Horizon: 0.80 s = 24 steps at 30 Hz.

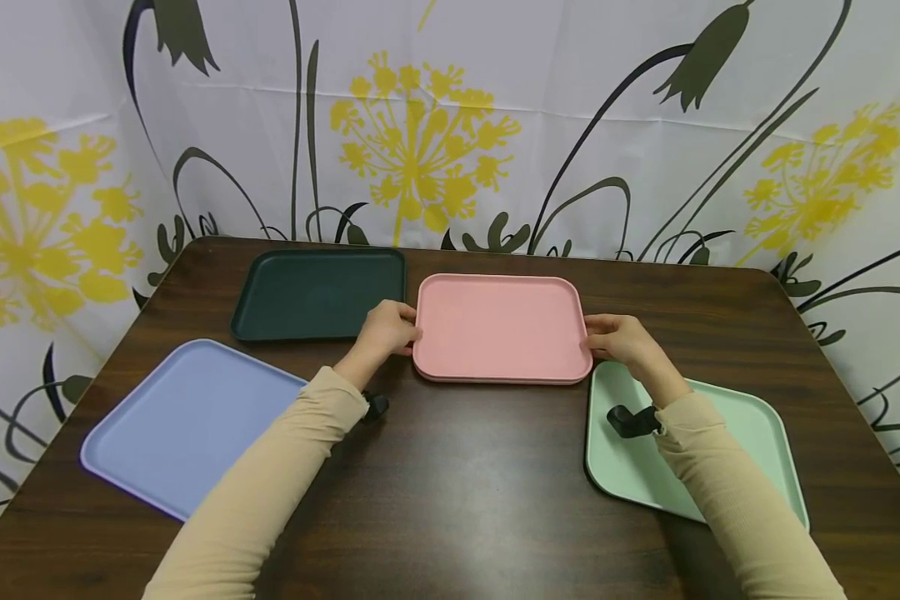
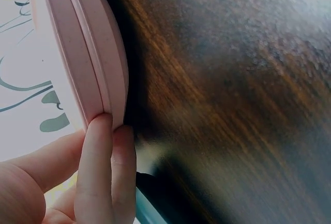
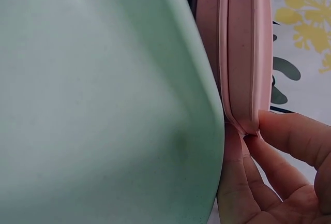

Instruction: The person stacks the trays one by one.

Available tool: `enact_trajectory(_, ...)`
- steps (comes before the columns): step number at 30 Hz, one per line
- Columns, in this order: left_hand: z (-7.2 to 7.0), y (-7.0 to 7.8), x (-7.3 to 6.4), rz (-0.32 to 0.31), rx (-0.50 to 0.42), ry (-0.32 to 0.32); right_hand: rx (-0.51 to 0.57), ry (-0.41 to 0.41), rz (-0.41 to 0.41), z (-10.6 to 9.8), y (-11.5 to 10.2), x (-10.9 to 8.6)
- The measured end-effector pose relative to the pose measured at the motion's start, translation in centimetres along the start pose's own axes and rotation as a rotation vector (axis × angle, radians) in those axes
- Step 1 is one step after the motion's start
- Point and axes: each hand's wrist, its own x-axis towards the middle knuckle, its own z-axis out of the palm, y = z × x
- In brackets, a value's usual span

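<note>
Two pink trays sit one on the other at the back centre of the table. The upper pink tray (image 1: 502, 327) hides most of the lower pink tray (image 2: 112, 48), whose side shows in the wrist views. My left hand (image 1: 385, 331) pinches the stack's left edge, thumb at the upper rim and fingertips by the seam and lower side. At the right edge, my right hand (image 1: 628, 346) pinches too, its thumb on the upper tray's rim and fingers below. Whether the lower tray is also gripped, I cannot tell. Under my right wrist lies a light green tray (image 1: 742, 425).
A dark green tray (image 1: 318, 292) lies at the back left, near my left hand. The blue tray (image 1: 195, 417) is angled at the left, partly under my left forearm. Brown wooden table (image 1: 457, 517) shows in front. A flower-patterned curtain (image 1: 585, 75) hangs behind.
</note>
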Motion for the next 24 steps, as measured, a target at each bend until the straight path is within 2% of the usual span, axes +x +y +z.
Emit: enact_trajectory(24, -0.08, 0.23, -0.32, 0.010, 0.021, 0.016, -0.018, -0.008, -0.016, 0.05, 0.00, -0.31)
